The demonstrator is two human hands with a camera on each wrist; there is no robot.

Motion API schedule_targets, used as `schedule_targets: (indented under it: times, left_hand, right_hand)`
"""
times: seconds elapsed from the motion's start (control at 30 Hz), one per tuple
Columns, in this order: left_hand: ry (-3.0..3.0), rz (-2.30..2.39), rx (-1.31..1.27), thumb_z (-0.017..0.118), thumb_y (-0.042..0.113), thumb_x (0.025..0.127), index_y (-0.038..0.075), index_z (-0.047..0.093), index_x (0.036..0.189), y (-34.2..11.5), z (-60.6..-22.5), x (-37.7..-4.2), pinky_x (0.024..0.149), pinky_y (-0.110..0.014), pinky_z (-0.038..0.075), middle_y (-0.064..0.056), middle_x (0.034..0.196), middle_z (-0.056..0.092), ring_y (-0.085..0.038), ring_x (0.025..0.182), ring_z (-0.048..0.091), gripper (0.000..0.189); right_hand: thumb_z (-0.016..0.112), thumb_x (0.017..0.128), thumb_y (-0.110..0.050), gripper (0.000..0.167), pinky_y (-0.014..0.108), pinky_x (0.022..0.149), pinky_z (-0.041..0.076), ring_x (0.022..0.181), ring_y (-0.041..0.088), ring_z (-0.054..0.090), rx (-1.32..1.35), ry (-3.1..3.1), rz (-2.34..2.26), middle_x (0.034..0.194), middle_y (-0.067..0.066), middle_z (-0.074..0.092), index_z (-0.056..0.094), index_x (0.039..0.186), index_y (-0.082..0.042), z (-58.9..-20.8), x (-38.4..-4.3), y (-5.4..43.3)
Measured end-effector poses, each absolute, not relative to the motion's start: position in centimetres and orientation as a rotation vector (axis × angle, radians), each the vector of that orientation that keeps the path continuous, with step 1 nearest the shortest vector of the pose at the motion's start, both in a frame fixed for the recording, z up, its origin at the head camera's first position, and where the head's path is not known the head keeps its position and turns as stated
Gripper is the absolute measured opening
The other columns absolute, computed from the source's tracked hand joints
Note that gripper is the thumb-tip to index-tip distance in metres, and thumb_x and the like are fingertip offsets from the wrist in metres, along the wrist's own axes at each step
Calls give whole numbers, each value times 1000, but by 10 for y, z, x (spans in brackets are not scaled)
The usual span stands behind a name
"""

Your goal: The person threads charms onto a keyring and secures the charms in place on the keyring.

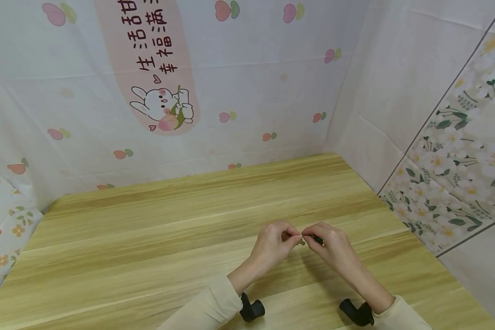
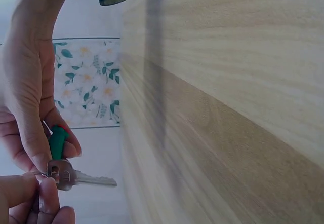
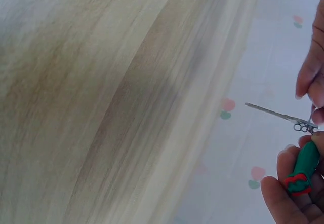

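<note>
My left hand (image 1: 272, 243) and right hand (image 1: 332, 243) meet fingertip to fingertip above the table. Between them a silver key (image 2: 66, 178) hangs with its toothed blade sticking out sideways. The left fingertips pinch a thin wire key ring (image 2: 39, 173) at the key's head, partly hidden by the fingers. Small metal links (image 3: 302, 127) join there. A green keychain charm (image 3: 307, 159) with a red and green end lies in the curled fingers of my right hand, whose thumb and forefinger press close to the ring.
Below the hands lies a wood-grain table (image 1: 161, 238). A printed curtain (image 1: 247, 82) stands behind it and a flowered panel (image 1: 458, 183) on the right. Black wrist mounts (image 1: 252, 310) sit near both sleeves.
</note>
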State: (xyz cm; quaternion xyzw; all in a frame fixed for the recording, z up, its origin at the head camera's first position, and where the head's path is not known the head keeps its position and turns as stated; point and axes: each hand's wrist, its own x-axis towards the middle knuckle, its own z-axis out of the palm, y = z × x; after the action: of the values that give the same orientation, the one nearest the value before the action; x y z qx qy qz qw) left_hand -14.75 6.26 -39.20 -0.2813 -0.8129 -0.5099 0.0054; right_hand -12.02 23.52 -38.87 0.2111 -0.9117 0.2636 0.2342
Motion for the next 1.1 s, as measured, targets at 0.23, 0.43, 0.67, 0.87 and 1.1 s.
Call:
schedule_targets:
  times: [0.23, 0.43, 0.67, 0.87, 1.1]
  left_hand:
    - [-2601, -1514, -919, 68, 8, 85, 8, 69, 84, 62, -390, -148, 57, -11, 45, 1, 79, 69, 4, 65, 58, 1]
    - [-2622, -1303, -921, 70, 8, 83, 12, 70, 80, 64, -387, -148, 56, -8, 41, 6, 74, 68, 7, 61, 55, 5]
    - [-2608, -1307, -876, 70, 11, 85, 12, 71, 81, 62, -388, -146, 58, -9, 43, 6, 77, 69, 4, 65, 57, 3]
    - [-2586, -1348, -863, 69, 13, 85, 10, 71, 83, 62, -390, -146, 64, -11, 47, 5, 79, 70, -1, 71, 62, 4]
    - [-2490, -1278, -910, 71, 12, 83, 9, 70, 83, 60, -394, -145, 65, -8, 44, 3, 78, 69, -2, 72, 62, 3]
  right_hand:
    - [75, 69, 8, 20, 17, 55, 48, 66, 9, 60, 651, -2467, 565, 78, 0, 65, 68, 78, -9, -387, -119, 234]
    - [75, 69, 7, 18, 19, 55, 48, 66, 10, 58, 700, -2422, 478, 77, 1, 65, 67, 78, -8, -386, -119, 231]
    - [78, 69, 5, 20, 18, 55, 48, 66, 10, 60, 657, -2444, 552, 79, 1, 65, 68, 79, -8, -388, -119, 231]
    - [75, 73, 4, 17, 19, 55, 48, 67, 8, 61, 588, -2498, 684, 80, -1, 67, 70, 81, -10, -388, -119, 232]
    - [70, 81, 0, 9, 19, 55, 47, 66, -2, 54, 488, -2603, 1004, 81, 2, 69, 71, 85, -8, -384, -119, 234]
